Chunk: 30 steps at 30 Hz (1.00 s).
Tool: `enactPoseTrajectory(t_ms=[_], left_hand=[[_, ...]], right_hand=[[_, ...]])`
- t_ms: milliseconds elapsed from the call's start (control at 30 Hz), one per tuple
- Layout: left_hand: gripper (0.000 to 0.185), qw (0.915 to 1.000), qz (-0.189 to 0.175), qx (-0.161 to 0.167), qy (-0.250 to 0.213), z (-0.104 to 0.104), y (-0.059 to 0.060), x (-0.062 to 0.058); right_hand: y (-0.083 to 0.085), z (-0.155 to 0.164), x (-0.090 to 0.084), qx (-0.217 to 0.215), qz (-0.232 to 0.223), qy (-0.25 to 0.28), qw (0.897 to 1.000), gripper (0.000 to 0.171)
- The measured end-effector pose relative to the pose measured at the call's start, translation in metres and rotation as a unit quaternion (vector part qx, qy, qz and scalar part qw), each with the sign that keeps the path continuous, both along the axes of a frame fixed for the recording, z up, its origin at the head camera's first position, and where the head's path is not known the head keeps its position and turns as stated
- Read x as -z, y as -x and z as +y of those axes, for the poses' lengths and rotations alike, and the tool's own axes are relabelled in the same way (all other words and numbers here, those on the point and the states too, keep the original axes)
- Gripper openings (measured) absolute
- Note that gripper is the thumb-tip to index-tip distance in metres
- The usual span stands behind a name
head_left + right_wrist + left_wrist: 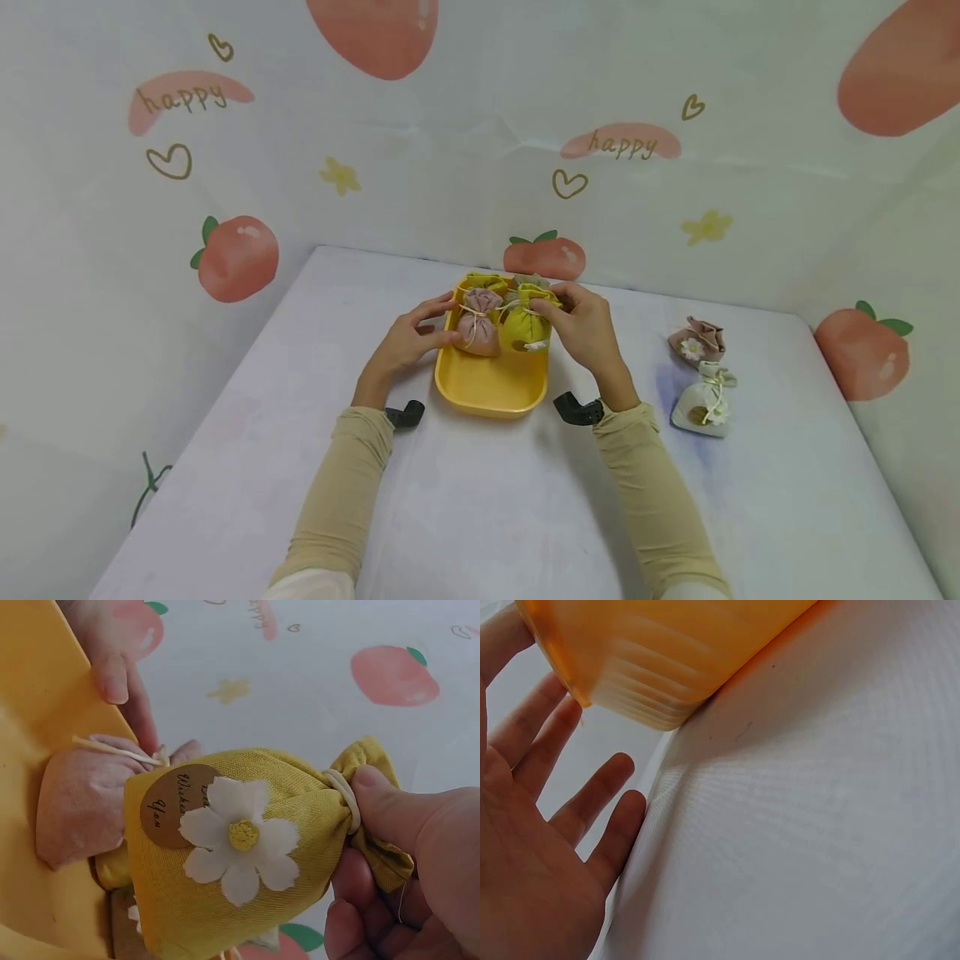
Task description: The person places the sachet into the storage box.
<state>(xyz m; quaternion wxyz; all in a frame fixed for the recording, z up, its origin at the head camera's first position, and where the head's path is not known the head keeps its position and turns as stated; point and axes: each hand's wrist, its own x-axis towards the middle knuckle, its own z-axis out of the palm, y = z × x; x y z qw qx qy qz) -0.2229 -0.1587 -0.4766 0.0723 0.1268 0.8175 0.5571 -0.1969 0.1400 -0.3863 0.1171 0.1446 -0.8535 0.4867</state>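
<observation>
Right hand (588,329) pinches the tied neck of a mustard-yellow drawstring pouch (525,325), flower-trimmed, at the right side of a yellow plastic tray (491,382); whether its base touches down is unclear. Left hand (408,337), fingers outstretched and gripping nothing, is at the tray's left rim. Placing the pouch appears to be the step in hand; the next move likely calls for settling it and loosening the pinch. Inside the tray sits a dusty-pink pouch (477,335), with a second yellow pouch (487,282) and a grey-green pouch (529,281) behind. A mauve pouch (684,340) and a cream pouch (696,407) rest on the tabletop (480,508), to the right.
</observation>
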Motion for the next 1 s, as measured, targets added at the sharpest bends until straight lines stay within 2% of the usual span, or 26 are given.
enactPoseTrajectory(t_ms=[133, 400, 733, 1000], left_hand=[[0.062, 1.0000, -0.001, -0.004, 0.002, -0.001, 0.000, -0.002], [0.064, 1.0000, 0.005, 0.001, 0.003, -0.001, 0.000, -0.001], [0.064, 1.0000, 0.005, 0.006, 0.001, 0.000, 0.001, -0.001], [0.068, 0.9999, 0.005, -0.001, 0.012, 0.000, 0.000, -0.002]], right_hand=[[0.002, -0.006, 0.000, -0.002, -0.017, -0.015, 1.000, 0.024], [0.010, -0.010, 0.011, 0.007, -0.058, -0.063, 0.996, 0.027], [0.015, -0.007, 0.017, 0.015, -0.078, -0.108, 0.991, 0.031], [0.023, -0.005, 0.035, 0.005, -0.102, -0.134, 0.986, 0.035]])
